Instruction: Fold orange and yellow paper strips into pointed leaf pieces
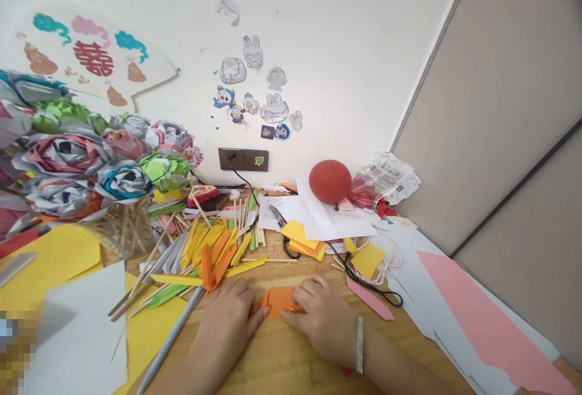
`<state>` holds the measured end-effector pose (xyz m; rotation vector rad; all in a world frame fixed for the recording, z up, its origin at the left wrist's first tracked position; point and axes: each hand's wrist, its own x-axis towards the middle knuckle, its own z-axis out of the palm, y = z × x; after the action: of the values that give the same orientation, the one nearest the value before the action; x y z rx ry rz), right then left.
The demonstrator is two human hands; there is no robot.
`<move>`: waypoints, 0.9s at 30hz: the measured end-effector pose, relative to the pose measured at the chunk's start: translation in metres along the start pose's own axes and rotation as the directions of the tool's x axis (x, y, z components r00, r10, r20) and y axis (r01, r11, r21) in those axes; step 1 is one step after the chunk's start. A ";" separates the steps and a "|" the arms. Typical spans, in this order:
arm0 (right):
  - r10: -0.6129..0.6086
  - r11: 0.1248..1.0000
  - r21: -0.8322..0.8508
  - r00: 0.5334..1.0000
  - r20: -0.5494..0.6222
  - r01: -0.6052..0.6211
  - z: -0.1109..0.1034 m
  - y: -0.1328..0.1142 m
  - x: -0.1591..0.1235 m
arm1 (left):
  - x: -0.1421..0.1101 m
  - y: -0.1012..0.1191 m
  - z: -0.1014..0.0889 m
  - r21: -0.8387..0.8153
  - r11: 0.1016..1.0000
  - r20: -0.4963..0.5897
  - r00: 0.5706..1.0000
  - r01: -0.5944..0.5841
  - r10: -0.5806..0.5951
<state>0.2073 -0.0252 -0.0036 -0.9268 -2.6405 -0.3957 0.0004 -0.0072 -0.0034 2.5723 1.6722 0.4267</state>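
Orange paper (pixel 276 303): where exactly?

Flat on the wooden table (pixel 273 358), straight ahead, between both hands, with a fold line showing toward the left end.

And the hands?

Left hand (pixel 233 310) half curled, thumb and forefinger closed on the left end. Right hand (pixel 321 311) curled likewise, fingers over the right end, thumb at the near edge. How hard a press? Cannot tell.

Best way to handle the crease?

Line up the edges first, then press from the middle outward with a thumb, using the table as firm backing. Pin one end while smoothing the other, to prevent skewing.

Anything to avoid?

Knocking the orange strips (pixel 209 270) just beyond the left hand, or brushing the pink strip (pixel 369 299) beyond the right wrist.
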 end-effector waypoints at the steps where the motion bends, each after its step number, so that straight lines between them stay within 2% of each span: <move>1: 0.012 1.000 0.008 0.999 0.029 -0.012 -0.005 0.003 -0.002 | 0.000 0.000 0.000 -0.005 1.000 -0.008 1.000 -0.004 0.004; 7: 0.032 0.994 0.098 0.990 0.140 -0.046 -0.019 0.017 -0.012 | -0.001 0.000 0.000 0.021 1.000 -0.014 1.000 -0.019 0.019; 11: 0.061 0.975 0.208 0.993 0.103 -0.081 -0.022 0.021 -0.011 | -0.002 -0.003 0.002 0.018 0.999 -0.021 0.999 -0.045 0.046; 15: 0.046 0.968 0.241 0.994 0.101 -0.069 -0.020 0.015 -0.009 | -0.003 -0.012 0.004 0.018 0.997 -0.108 0.992 -0.070 0.072; 18: -0.003 0.965 0.260 0.995 0.096 -0.022 -0.013 0.000 -0.006 | -0.003 -0.017 0.005 0.059 0.995 -0.193 0.977 -0.082 0.092; 20: -0.031 0.962 0.274 0.996 0.087 0.006 -0.005 -0.011 -0.002 | -0.002 -0.015 0.007 0.077 0.989 -0.217 0.966 -0.123 0.137; 24: -0.073 0.947 0.316 0.997 0.020 0.063 0.004 -0.021 0.002 | -0.003 -0.006 0.013 0.055 0.959 -0.191 0.939 -0.279 0.284; 27: 0.029 0.923 0.384 0.999 -0.025 -0.017 0.000 -0.012 0.002 | -0.005 -0.001 0.016 0.067 0.935 -0.177 0.918 -0.349 0.355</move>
<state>0.1979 -0.0328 -0.0049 -0.8117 -2.5426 0.1145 0.0015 -0.0095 -0.0195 2.9477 1.2597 0.6804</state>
